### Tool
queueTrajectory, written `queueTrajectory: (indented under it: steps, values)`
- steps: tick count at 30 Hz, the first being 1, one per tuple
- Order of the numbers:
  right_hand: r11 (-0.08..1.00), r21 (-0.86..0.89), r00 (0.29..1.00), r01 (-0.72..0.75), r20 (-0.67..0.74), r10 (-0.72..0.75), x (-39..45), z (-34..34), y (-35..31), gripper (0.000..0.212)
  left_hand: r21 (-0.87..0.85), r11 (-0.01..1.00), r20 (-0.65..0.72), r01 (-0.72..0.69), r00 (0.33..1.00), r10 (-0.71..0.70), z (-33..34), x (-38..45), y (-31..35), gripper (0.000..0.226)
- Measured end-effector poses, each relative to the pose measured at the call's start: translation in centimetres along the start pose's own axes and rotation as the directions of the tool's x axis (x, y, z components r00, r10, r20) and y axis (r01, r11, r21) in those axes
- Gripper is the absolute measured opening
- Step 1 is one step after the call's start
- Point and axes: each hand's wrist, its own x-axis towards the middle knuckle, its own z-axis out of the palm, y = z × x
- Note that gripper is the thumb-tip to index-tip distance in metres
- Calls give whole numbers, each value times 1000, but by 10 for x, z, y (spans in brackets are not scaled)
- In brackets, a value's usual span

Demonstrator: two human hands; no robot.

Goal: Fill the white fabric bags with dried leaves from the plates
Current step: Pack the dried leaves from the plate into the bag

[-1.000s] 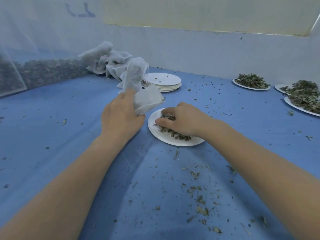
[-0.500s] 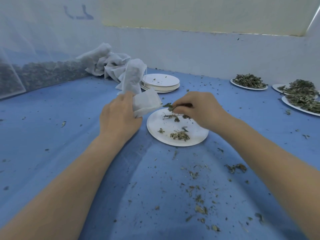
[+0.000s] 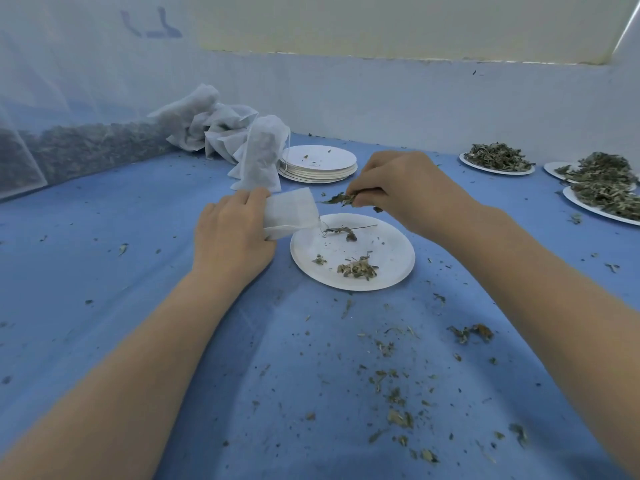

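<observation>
- Dried leaves (image 3: 341,199), a small bunch, are pinched in the fingertips of the right hand (image 3: 403,192), which hovers above the far rim of the white plate (image 3: 391,252) and is closed round that bunch.
- White fabric bag (image 3: 291,213), small and flat, is held in the grip of the left hand (image 3: 230,237), thumb on top and fingers curled beneath; its free end points toward the right hand, and the leaf bunch sits just beside that end, not visibly inside it.
- Below both hands, the plate rests on the blue tabletop (image 3: 104,271). It holds only scraps: a thin stem near the bag's corner, a small heap of pale bits on the near side, a few crumbs between.
- Beyond the left hand stands a filled bag (image 3: 261,157), upright, its drawstring top gathered, with a crumpled pile of bags (image 3: 211,123) behind it.
- Beyond the right hand, a stack of empty plates (image 3: 320,164) carries a few crumbs on the top one.
- Far to the right of the right hand, well apart, three heaped plates (image 3: 498,161) hold green-grey dried leaves; two of them overlap at the frame's edge.
- Far to the left of the left hand, behind a white mesh wall, lies a long bank of loose leaves (image 3: 90,147).
- Near the person, spilled leaf fragments (image 3: 394,396) dot the tabletop under the right forearm.
</observation>
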Motion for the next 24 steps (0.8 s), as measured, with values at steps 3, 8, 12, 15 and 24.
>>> queueTrajectory:
  steps: [3,8,12,15,24]
  values:
    - [1000,10,1000,-12,-14,12,-2,-2,2,24,-16,1000,-1,8,1000,-8,1,0,0,44]
    - [999,26,998,48,38,-49,1,4,-11,21,-88,995,-40,-54,998,51,0,-2,9,41]
    - [997,51,998,65,-26,-64,7,13,-23,18,-180,983,-40,-45,998,38,0,-5,21,45]
    - [976,217,993,-18,-108,43,9,14,-26,21,-284,959,-23,-12,1000,6,0,-6,26,43]
    - [698,675,943,-239,333,0,8,3,-13,22,-340,941,-37,0,999,-13,1,-4,23,44]
